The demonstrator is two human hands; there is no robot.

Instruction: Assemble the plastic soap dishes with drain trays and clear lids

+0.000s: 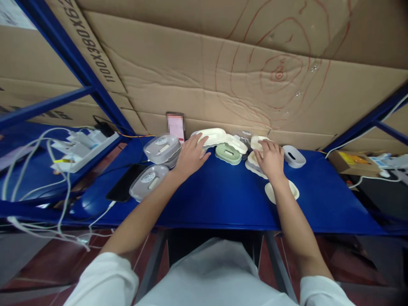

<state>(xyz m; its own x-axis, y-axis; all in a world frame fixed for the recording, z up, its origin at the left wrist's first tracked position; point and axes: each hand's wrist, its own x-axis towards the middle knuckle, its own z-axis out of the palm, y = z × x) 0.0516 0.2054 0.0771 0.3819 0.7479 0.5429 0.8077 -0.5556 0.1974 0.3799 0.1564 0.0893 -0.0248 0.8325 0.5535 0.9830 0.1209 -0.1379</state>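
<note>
The green box [228, 155] sits on the blue table [219, 193], and the left hand [192, 154] is just to its left, at the near edge of a long cream tray [213, 136]. That hand's thumb stands apart from its fingers, though I cannot tell whether it grips the tray. A second cream tray [237, 143] is directly behind the green box, partly hidden by it. To the right of the green box, the right hand [270, 156] lies with fingers spread over a small stack [254, 165] of pale pieces (how many is hard to say). Farther right of the green box is a grey box [293, 156]; a cream lid [270, 193] lies nearer the person, partly under the right forearm. Well left of the green box are clear-lidded boxes [149, 180], with a black phone [125, 183] beside them. Behind and left of it, a lit phone [176, 127] leans by the cardboard [165, 68].
</note>
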